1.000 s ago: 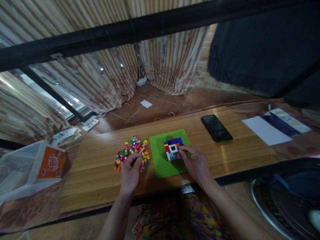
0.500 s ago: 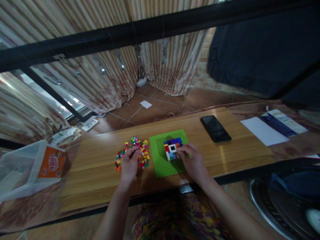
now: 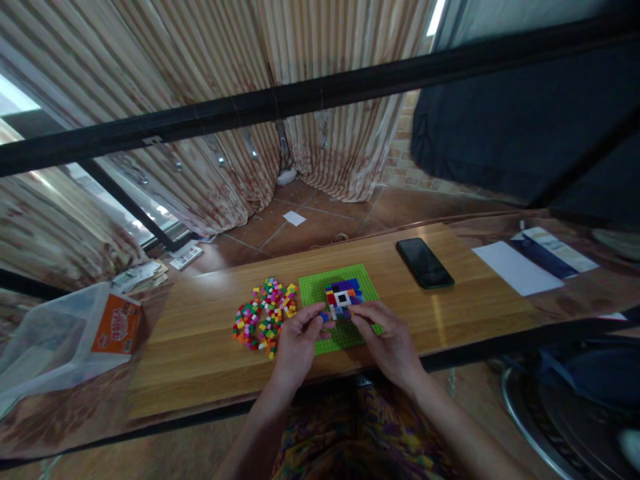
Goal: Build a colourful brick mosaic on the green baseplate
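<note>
On the green baseplate [image 3: 313, 283] stands a low block build [image 3: 345, 293] of blue, red, orange and white toy bricks, with a white square around a dark centre. My left hand [image 3: 301, 333] is over the plate's near left part, its thumb and finger pinching a small blue brick [image 3: 325, 317]. Close by, my right hand [image 3: 387, 333] is closed in a pinch at the build's near right edge. Its fingertips hide whatever is between them. Left of the plate lies a loose pile of small coloured bricks [image 3: 273, 300].
A black phone [image 3: 425, 263] lies on the wooden board [image 3: 200, 347], right of the plate. White paper [image 3: 520, 267] and a leaflet lie further right. At the left stands a clear plastic box [image 3: 65, 333] with an orange label. A dark metal bar [image 3: 310, 90] crosses beyond the board.
My left hand has moved right from the loose brick pile to the baseplate, a blue brick in its fingers. My right hand stays near the build's right side. The view has shifted slightly.
</note>
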A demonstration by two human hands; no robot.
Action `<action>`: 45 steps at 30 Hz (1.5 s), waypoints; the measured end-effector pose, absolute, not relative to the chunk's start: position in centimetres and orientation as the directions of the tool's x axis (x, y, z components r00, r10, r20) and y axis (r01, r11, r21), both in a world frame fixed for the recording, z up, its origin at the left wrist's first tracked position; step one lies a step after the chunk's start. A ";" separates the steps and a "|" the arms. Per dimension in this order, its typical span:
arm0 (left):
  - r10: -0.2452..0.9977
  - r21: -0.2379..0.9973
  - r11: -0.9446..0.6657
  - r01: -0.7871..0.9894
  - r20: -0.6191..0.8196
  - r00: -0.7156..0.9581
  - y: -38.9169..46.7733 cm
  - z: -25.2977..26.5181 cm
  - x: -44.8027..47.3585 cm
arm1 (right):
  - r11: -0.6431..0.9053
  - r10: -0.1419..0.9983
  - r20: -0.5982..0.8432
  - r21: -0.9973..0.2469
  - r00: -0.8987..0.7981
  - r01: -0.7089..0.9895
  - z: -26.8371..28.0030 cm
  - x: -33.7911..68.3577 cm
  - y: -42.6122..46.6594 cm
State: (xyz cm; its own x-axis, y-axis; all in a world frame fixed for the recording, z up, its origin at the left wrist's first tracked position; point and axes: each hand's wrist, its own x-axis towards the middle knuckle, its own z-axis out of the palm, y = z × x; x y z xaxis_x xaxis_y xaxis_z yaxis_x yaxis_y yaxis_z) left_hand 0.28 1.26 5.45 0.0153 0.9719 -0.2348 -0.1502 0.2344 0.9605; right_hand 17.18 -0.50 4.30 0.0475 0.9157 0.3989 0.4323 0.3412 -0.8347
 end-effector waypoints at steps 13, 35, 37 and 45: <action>0.930 0.922 0.347 -0.172 -0.315 0.187 0.5 5.7 3.2 | 0.230 0.966 0.248 -0.954 0.073 0.192 4.1 16.8 -1.8; 0.958 0.956 0.284 -0.076 -0.287 -0.028 0.4 2.2 1.0 | 0.192 0.898 0.401 -0.729 0.182 0.657 1.5 18.1 3.0; 0.962 0.960 0.271 -0.064 -0.273 -0.017 0.2 1.7 0.7 | 0.232 0.893 0.425 -0.715 0.147 0.660 1.4 18.3 3.0; 0.979 0.978 0.196 0.072 -0.191 -0.068 -2.0 0.6 -2.3 | 0.224 0.928 0.357 -0.763 0.105 0.606 1.7 19.0 2.7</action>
